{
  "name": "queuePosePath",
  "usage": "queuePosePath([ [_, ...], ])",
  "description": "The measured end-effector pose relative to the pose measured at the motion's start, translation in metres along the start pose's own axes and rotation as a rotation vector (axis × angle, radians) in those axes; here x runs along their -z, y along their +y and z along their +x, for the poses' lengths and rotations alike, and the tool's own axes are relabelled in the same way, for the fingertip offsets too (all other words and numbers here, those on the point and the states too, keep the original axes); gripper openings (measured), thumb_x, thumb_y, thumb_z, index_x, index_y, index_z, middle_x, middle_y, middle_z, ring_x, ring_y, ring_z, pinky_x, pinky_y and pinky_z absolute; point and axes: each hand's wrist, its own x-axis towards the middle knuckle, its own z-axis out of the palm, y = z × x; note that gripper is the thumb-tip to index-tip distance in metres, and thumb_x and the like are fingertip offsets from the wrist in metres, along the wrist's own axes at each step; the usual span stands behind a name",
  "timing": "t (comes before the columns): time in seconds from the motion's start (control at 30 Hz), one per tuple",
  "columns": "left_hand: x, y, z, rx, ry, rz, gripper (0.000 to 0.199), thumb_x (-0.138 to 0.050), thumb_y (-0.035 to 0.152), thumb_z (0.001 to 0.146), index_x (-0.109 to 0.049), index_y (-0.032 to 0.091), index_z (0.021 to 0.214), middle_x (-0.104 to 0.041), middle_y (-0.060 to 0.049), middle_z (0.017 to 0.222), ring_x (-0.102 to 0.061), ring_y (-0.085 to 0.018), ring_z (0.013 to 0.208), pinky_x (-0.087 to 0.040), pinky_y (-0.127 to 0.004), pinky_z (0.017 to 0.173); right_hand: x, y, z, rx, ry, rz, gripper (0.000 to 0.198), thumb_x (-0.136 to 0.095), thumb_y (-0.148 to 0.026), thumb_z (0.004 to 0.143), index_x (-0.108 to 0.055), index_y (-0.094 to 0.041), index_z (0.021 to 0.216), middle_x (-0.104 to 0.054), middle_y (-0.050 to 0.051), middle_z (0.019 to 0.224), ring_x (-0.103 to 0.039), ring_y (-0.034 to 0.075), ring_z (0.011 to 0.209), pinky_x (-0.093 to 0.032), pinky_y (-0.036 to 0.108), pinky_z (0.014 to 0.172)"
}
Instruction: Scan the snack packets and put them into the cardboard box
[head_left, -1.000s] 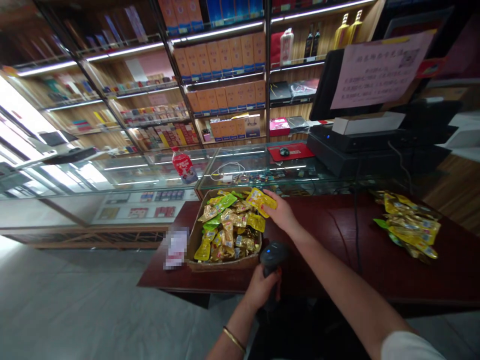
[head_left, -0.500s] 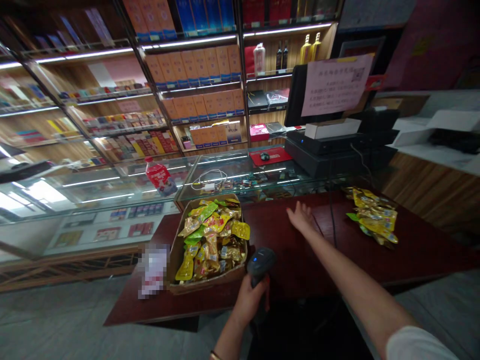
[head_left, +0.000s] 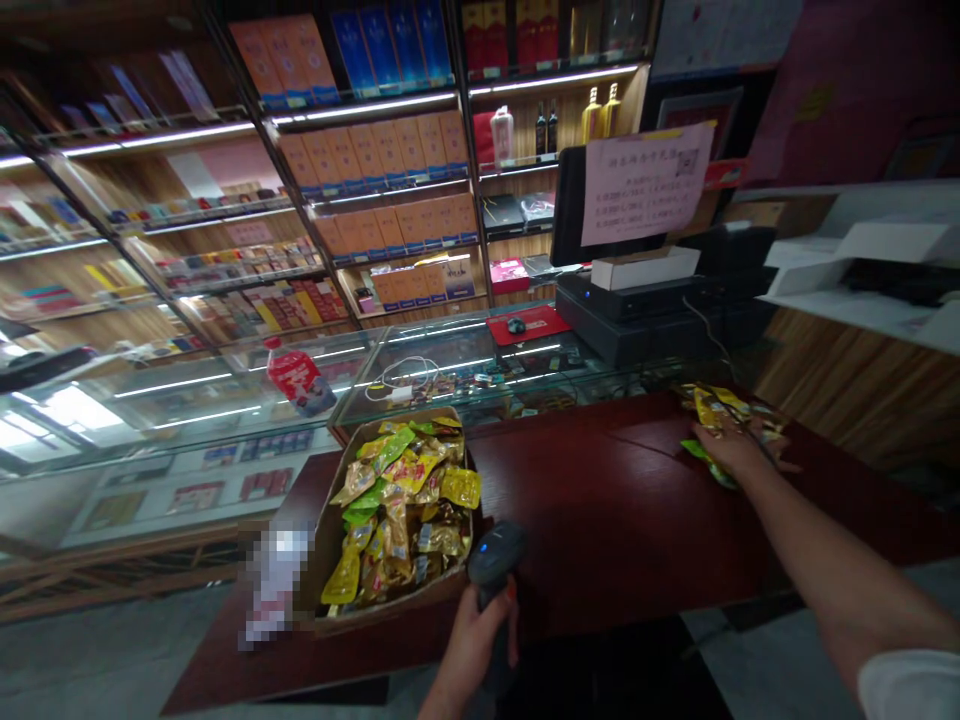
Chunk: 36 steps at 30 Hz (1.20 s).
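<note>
My left hand (head_left: 474, 635) is wrapped round the handle of a dark barcode scanner (head_left: 496, 555), its head raised and a blue light showing. Just left of the scanner, an open cardboard box (head_left: 319, 575) is filled with gold, yellow and green snack packets (head_left: 409, 480). At the far right of the table, my right hand (head_left: 739, 455) lies over a pile of similar snack packets (head_left: 724, 408). Its fingers look spread across the pile and hide part of it; no packet is lifted.
The dark red table (head_left: 577, 500) meets a glass display counter (head_left: 450, 345) behind. On that counter stand a red drink pouch (head_left: 296, 378), a white cable (head_left: 401, 393), a mouse (head_left: 516, 325) and a monitor with a paper sign (head_left: 645, 185). A blurred packet (head_left: 277, 580) lies left of the box.
My right hand has moved right, from the middle of the table onto the snack packet pile. My left hand still holds the barcode scanner. The view has shifted slightly to the right.
</note>
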Motion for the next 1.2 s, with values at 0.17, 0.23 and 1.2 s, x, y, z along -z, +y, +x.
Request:
queuePosePath([
  [0.17,0.003,-0.007,0.005,-0.014,-0.002,-0.003,0.055,-0.075,0.069,0.071,-0.06,0.017,0.083,-0.056,0.004,0.047,-0.047,-0.01,0.03,-0.032,-0.02,0.033,-0.001,-0.024,-0.025,-0.045,-0.124,0.127,0.068,-0.053,-0.065,0.082,-0.065,-0.026,0.137,-0.041,0.016,0.159,-0.027,0.051,0.144,-0.02,0.073,0.112],
  [0.23,0.003,-0.01,0.008,-0.016,-0.015,-0.007,0.056,-0.074,0.07,0.07,-0.059,0.017,0.082,-0.055,0.004,0.044,-0.045,-0.01,0.028,-0.031,-0.02,0.032,0.001,-0.036,-0.042,-0.036,-0.161,0.14,0.068,-0.052,-0.067,0.083,-0.062,-0.031,0.14,-0.039,0.011,0.161,-0.02,0.053,0.146,-0.019,0.076,0.111],
  [1.2,-0.004,0.007,-0.001,-0.038,-0.075,0.023,0.047,-0.073,0.063,0.076,-0.057,0.018,0.078,-0.053,0.005,0.046,-0.047,-0.01,0.032,-0.037,-0.02,0.034,0.017,-0.067,-0.2,0.309,0.061,-0.158,0.045,-0.047,-0.039,0.1,-0.062,-0.026,0.14,-0.052,0.021,0.149,-0.046,0.046,0.135,-0.034,0.077,0.1],
])
